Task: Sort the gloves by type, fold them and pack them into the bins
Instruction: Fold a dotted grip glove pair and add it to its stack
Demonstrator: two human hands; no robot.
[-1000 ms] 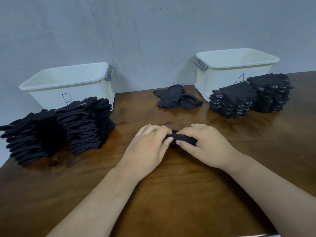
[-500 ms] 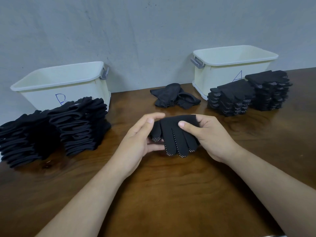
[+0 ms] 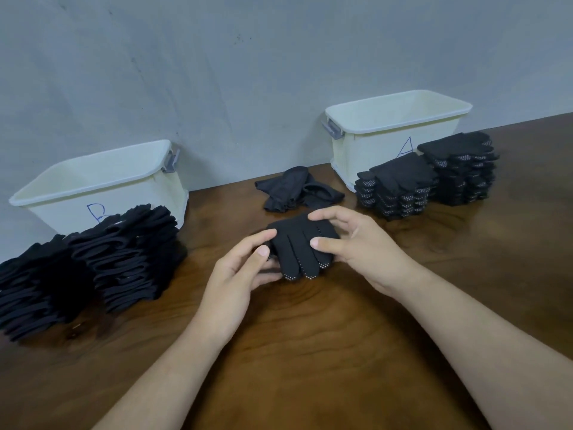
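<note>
Head view: we see both hands pinching one dotted black glove (image 3: 297, 243) over the wooden table (image 3: 310, 352), the left hand (image 3: 238, 274) nipping its left edge between thumb and fingers, the right hand (image 3: 356, 246) curled over its far edge with the thumb on top. Its fingers point toward us. Beside bin A (image 3: 372, 150) sit dotted stacks (image 3: 397, 187), before bin B (image 3: 62, 209) plain stacks (image 3: 130, 256), and loose gloves (image 3: 291, 187) lie between the bins.

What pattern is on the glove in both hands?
The glove is black with small white dots at its fingertips; best in head view.
</note>
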